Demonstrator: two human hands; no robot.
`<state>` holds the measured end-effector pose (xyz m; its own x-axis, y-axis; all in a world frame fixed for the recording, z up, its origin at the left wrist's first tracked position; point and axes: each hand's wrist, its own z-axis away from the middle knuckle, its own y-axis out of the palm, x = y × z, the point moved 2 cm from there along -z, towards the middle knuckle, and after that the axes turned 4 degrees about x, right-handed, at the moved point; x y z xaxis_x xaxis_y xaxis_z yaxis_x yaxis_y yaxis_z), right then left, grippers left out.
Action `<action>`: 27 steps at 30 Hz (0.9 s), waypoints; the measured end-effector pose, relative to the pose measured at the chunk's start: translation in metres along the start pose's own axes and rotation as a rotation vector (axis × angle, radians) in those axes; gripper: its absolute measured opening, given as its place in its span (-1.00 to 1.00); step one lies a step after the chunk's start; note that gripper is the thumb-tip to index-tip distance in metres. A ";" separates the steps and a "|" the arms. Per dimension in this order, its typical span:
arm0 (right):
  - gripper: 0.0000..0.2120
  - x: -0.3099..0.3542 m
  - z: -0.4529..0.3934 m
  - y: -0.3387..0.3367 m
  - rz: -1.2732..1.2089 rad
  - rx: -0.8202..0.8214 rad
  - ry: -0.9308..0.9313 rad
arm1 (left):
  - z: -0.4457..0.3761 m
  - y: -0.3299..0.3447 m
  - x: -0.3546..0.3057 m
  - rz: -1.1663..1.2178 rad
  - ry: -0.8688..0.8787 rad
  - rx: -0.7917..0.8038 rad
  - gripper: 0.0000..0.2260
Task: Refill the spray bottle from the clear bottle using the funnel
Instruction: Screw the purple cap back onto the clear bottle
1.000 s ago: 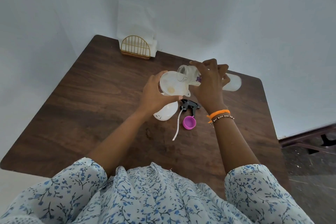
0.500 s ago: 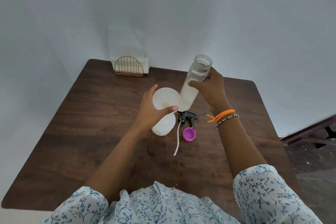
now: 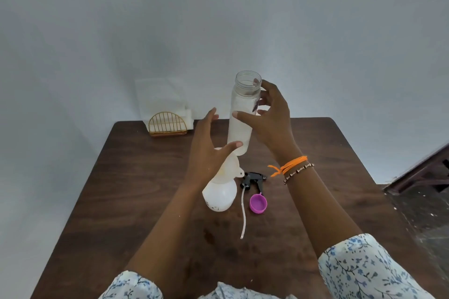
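Observation:
The clear bottle (image 3: 240, 132) stands upright and uncapped at the middle of the table, with a little liquid in it. My right hand (image 3: 273, 124) grips it loosely, thumb across its front and a fingertip at the rim. To its left is the white spray bottle (image 3: 220, 195), with the white funnel (image 3: 232, 166) seated in its neck. My left hand (image 3: 206, 150) hovers just over the funnel, fingers spread and holding nothing; it hides the funnel's top.
The black spray head (image 3: 254, 178) with its white dip tube lies on the brown table (image 3: 145, 189) right of the spray bottle. A purple cap (image 3: 258, 203) lies open side up beside it. A gold wire napkin holder (image 3: 167, 124) stands at the back left edge.
My right hand tipped the clear bottle back from pouring to upright and brought it down beside the funnel. My left hand let go of the funnel and opened above it.

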<state>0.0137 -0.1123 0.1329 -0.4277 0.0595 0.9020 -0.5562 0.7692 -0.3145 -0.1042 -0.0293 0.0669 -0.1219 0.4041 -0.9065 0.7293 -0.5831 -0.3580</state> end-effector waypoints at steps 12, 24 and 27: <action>-0.50 0.006 0.009 -0.008 -0.299 0.004 0.006 | -0.037 0.014 -0.031 0.010 0.107 -0.002 -0.46; -0.56 -0.176 0.078 0.013 0.769 0.564 0.440 | -0.044 0.011 -0.026 0.036 0.020 0.016 -0.45; -0.53 -0.183 0.094 0.019 0.792 0.618 0.494 | -0.044 0.011 -0.026 0.035 0.014 0.024 -0.45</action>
<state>0.0148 -0.1682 -0.0655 -0.5647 0.7438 0.3576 -0.5697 -0.0378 -0.8210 -0.0638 -0.0150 0.0965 -0.0870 0.3931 -0.9154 0.7167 -0.6135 -0.3316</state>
